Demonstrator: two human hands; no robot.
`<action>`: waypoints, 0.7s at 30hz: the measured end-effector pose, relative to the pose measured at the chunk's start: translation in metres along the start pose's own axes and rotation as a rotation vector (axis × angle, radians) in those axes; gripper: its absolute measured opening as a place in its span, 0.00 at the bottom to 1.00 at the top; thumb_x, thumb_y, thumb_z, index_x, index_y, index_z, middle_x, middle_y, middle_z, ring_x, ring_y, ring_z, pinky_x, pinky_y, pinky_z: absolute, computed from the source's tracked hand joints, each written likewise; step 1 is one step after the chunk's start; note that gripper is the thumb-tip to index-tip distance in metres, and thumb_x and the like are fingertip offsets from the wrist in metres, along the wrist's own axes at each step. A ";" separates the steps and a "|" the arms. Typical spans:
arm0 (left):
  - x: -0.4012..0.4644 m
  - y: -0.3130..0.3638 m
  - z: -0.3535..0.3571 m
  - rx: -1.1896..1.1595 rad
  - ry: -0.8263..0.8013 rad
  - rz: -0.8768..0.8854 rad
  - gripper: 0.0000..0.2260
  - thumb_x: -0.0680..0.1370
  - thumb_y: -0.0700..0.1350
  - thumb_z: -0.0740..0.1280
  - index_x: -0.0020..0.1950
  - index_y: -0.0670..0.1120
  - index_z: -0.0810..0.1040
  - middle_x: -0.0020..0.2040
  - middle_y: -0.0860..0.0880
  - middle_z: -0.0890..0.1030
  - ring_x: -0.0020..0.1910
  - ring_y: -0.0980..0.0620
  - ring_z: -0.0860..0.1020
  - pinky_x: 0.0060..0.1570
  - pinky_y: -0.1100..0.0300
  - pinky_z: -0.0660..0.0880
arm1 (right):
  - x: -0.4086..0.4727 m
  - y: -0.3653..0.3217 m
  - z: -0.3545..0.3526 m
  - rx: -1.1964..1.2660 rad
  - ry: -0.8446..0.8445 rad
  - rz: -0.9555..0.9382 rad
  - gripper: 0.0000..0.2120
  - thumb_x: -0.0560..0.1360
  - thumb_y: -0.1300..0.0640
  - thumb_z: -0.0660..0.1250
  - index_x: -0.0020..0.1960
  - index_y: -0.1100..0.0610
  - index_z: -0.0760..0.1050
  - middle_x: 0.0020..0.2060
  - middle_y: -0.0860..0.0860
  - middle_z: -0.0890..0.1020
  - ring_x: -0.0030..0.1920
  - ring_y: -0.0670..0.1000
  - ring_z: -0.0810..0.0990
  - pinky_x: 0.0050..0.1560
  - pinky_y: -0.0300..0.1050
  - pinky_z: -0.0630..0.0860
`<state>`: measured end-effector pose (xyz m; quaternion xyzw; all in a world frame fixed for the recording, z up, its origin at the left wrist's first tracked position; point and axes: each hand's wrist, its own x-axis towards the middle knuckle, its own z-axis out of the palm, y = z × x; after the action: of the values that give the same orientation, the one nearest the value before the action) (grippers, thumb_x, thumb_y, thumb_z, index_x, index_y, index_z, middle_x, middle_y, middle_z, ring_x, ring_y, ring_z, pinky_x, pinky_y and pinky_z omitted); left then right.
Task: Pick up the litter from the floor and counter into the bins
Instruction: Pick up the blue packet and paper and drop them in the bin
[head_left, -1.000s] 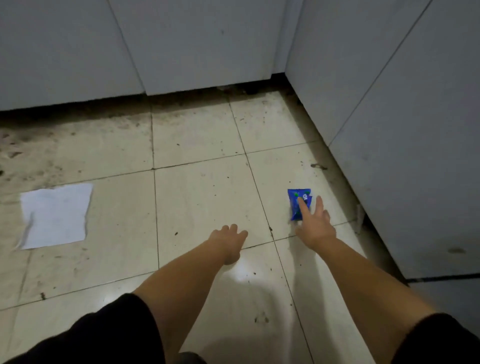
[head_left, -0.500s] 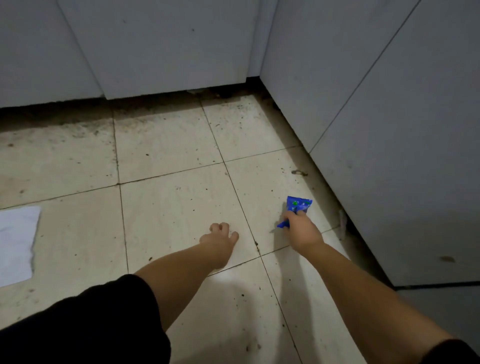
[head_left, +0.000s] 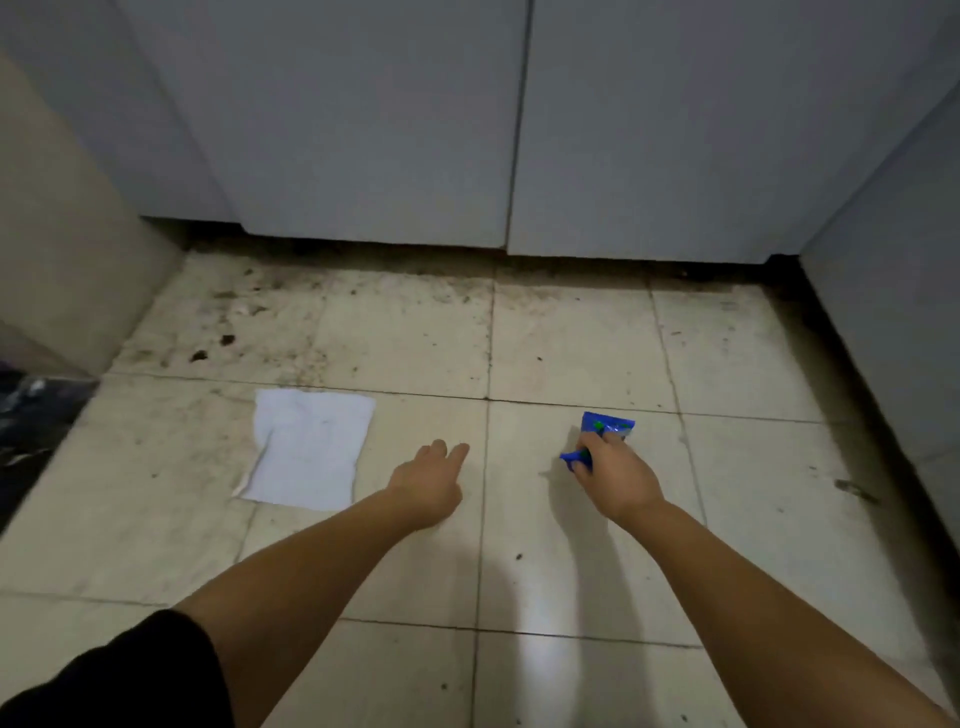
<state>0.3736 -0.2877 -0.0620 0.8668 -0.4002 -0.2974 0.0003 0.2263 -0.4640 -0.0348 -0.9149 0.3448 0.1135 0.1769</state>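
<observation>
A small blue wrapper (head_left: 607, 427) with green print is pinched in my right hand (head_left: 613, 475), held just above the tiled floor. Its top sticks out past my fingers and a blue corner shows at the left of my fist. My left hand (head_left: 431, 483) hovers over the floor with loosely extended fingers and holds nothing. A white sheet of paper (head_left: 306, 447) lies flat on the tiles just left of my left hand.
Grey cabinet doors (head_left: 374, 119) close off the far side, and another cabinet face (head_left: 904, 312) runs along the right. A beige wall (head_left: 57, 228) stands at the left, with a dark bag (head_left: 31, 410) at its foot. Dirt specks cover the tiles by the cabinet base.
My right hand closed on the blue wrapper and lifted it from the floor. My head turned left, so the white paper now lies near the middle, close to my left hand.
</observation>
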 end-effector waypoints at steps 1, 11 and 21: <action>-0.004 -0.029 -0.003 -0.012 0.011 -0.055 0.26 0.80 0.42 0.57 0.77 0.47 0.54 0.73 0.42 0.63 0.71 0.42 0.65 0.64 0.48 0.69 | 0.007 -0.028 0.010 -0.003 -0.021 -0.062 0.13 0.80 0.53 0.58 0.59 0.59 0.71 0.60 0.58 0.74 0.52 0.59 0.78 0.40 0.44 0.67; -0.001 -0.180 0.014 -0.107 0.094 -0.505 0.33 0.74 0.52 0.67 0.75 0.48 0.56 0.67 0.41 0.64 0.67 0.40 0.64 0.61 0.44 0.71 | 0.037 -0.151 0.070 -0.056 -0.119 -0.347 0.13 0.80 0.53 0.58 0.60 0.59 0.71 0.60 0.56 0.74 0.53 0.56 0.77 0.41 0.43 0.67; -0.015 -0.177 0.019 -0.403 0.104 -0.404 0.14 0.80 0.37 0.58 0.63 0.38 0.76 0.65 0.37 0.70 0.65 0.39 0.71 0.64 0.56 0.68 | 0.026 -0.146 0.050 -0.095 -0.100 -0.310 0.13 0.80 0.54 0.58 0.60 0.59 0.71 0.60 0.56 0.74 0.53 0.57 0.78 0.40 0.42 0.68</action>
<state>0.4784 -0.1526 -0.1124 0.9255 -0.1517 -0.3202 0.1336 0.3391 -0.3569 -0.0529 -0.9576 0.1846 0.1465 0.1659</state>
